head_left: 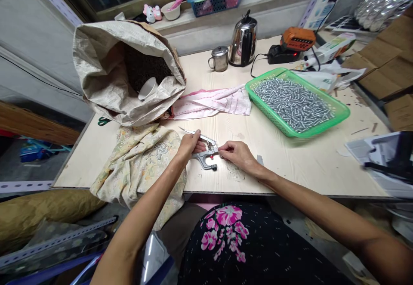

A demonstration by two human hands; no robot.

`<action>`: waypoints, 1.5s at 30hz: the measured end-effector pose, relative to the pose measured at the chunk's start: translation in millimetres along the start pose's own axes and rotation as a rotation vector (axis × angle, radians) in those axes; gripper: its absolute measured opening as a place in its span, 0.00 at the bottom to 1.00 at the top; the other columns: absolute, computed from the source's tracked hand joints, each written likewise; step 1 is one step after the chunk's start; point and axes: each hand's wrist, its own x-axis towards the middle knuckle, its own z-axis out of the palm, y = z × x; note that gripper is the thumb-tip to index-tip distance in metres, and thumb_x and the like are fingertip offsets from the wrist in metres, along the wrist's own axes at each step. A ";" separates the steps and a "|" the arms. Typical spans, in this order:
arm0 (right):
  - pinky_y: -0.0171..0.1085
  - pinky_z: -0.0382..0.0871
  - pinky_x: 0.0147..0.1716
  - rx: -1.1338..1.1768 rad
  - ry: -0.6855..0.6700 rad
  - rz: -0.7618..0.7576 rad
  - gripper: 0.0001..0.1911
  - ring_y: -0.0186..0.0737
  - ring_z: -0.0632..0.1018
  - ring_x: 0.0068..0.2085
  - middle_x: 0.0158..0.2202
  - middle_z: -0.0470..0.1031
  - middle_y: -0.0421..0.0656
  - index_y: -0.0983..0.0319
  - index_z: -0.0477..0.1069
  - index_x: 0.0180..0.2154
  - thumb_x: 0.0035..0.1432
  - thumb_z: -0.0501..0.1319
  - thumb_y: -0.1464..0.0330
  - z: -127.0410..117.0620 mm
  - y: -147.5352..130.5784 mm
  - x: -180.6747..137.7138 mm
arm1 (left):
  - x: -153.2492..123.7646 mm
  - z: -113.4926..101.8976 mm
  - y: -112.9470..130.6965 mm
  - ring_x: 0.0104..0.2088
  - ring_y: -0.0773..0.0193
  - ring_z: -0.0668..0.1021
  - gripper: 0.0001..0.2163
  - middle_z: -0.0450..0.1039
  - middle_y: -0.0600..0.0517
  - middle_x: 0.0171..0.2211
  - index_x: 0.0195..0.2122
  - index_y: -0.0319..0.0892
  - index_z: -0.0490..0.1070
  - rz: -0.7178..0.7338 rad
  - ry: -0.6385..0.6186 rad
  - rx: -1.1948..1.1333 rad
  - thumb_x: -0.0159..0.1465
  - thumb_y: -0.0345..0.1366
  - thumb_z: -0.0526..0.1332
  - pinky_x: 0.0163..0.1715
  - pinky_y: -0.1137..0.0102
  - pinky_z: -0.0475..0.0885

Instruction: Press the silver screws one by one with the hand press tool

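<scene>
My left hand (190, 144) is closed around the handle of a small grey metal press tool (206, 158) that stands on the pale table (290, 164) in front of me. My right hand (237, 153) pinches a small part at the tool's jaw; the part is too small to name. Several short metal pins (159, 150) lie loose on a flowered cloth (138, 168) just left of my left hand. A green basket (338, 117) filled with similar metal pins stands to the right, beyond my right hand.
A big paper sack (106, 61) with dark contents and a white cup (148, 89) sits at the back left. A pink-and-white cloth (219, 102), a kettle (243, 39), a metal mug (220, 58) and an orange charger (297, 39) lie further back. Cardboard boxes (393, 57) stand right.
</scene>
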 end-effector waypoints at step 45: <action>0.37 0.76 0.36 0.274 0.255 -0.040 0.08 0.38 0.80 0.33 0.32 0.80 0.44 0.61 0.76 0.30 0.50 0.69 0.63 5.7 -17.2 -23.5 | -84.8 -39.5 -14.7 0.40 0.58 0.76 0.13 0.70 0.49 0.40 0.42 0.42 0.64 0.493 -0.076 1.342 0.74 0.42 0.44 0.32 0.69 0.65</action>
